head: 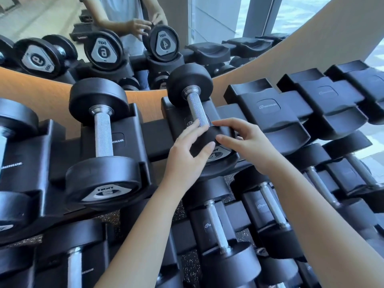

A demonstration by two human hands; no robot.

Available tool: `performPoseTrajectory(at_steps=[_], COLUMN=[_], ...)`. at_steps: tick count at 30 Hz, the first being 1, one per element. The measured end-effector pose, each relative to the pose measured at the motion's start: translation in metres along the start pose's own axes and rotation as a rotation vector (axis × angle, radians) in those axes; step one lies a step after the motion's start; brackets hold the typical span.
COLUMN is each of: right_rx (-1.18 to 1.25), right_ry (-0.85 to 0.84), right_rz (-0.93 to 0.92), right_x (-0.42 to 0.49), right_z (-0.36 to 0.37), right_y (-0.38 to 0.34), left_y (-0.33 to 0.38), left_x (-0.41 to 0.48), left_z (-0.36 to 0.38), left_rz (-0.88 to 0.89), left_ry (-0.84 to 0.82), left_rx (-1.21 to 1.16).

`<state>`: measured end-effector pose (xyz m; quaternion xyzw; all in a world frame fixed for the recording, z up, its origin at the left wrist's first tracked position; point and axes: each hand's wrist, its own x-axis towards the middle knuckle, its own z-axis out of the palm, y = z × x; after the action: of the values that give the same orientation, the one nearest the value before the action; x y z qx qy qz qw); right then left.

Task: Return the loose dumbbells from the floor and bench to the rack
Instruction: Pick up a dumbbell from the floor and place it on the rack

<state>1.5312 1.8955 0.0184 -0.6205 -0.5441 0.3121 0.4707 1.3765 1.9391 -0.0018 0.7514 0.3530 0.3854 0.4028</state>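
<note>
1. the dumbbell (196, 109) lies in a cradle on the top row of the rack (153, 136), near the middle of the scene. its far head sits up by the mirror edge, its knurled handle runs toward the viewer, and its near head shows a plate marked 4.
2. the left hand (187, 154) holds the near head from the left. its fingers are curved over the top of the head, with one fingertip reaching the handle, and its thumb is pressed to the near face.
3. the right hand (247, 142) holds the same head from the right. its fingers are laid over the top and its thumb points left just above the plate. the two hands come close together over the head.
4. just to the left, in the next cradle, rests a dumbbell marked 6 (102, 138), lying the same way.
5. more cradles (268, 107) run off to the right, their logo plates showing.
6. the lower row (218, 229) below the arms carries several more dumbbells.
7. speckled floor (187, 267) shows between the rack parts.
8. the mirror (124, 9) behind the rack reflects the two hands and the plates marked 4 and 6.
</note>
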Motion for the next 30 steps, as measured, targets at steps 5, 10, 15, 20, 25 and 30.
performPoseTrajectory(at_steps=[5, 10, 15, 20, 25, 30], right_rx=[-0.102, -0.215, -0.281, -0.238, -0.167, -0.015], right_ry=[-0.023, 0.027, 0.064, 0.053, 0.029, -0.044], right_rz=[-0.040, -0.096, -0.064, -0.055, -0.028, 0.003], right_x=[-0.009, -0.004, -0.001, -0.001, 0.001, 0.003], right_z=[-0.001, -0.003, -0.003, -0.009, -0.013, -0.023], right_y=[0.007, 0.014, 0.023, 0.028, 0.030, 0.033], left_y=[-0.002, -0.005, -0.005, 0.001, 0.008, 0.015], left_x=[-0.004, -0.004, -0.002, 0.000, 0.001, 0.001], left_z=[0.003, 0.003, 0.005, 0.010, 0.017, 0.027], left_rz=[0.056, 0.067, 0.039, 0.052, 0.021, 0.024], left_ry=[0.021, 0.035, 0.048, 0.084, 0.098, 0.149], left_rx=[0.092, 0.118, 0.134, 0.172, 0.192, 0.217])
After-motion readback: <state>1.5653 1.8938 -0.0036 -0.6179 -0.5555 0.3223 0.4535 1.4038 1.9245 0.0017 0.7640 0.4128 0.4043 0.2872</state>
